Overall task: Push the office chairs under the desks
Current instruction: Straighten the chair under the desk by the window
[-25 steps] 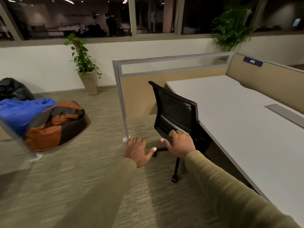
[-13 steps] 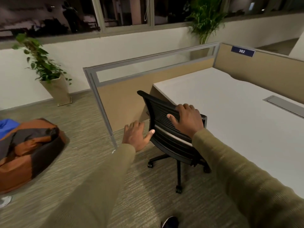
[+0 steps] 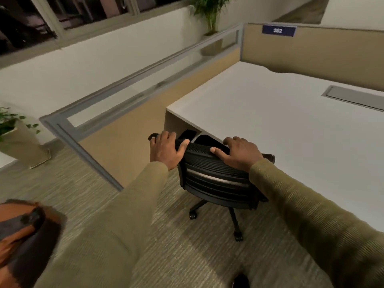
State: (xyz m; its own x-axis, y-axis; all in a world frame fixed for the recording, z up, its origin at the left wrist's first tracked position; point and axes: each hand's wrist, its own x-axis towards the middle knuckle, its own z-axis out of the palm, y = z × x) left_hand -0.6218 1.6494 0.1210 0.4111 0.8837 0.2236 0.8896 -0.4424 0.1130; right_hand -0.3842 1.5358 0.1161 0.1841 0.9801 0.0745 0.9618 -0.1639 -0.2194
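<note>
A black mesh-backed office chair on castors stands at the near left corner of the white desk, its seat partly under the desktop. Both hands sit on the top rail of its backrest. My left hand wraps the left end of the rail, fingers over the top and thumb in front. My right hand lies over the right part of the rail, fingers curled across it. The chair's seat is mostly hidden by the backrest and desk.
A beige partition with a grey frame closes the desk's left side; another with a blue number sign runs behind. An orange and black beanbag lies at lower left. A potted plant stands by the white wall. Carpet surrounds the chair.
I have stepped closer to the chair. My left hand, which hovered open beside the backrest, has now closed on the top rail; my right hand has moved up along the backrest to the rail.
</note>
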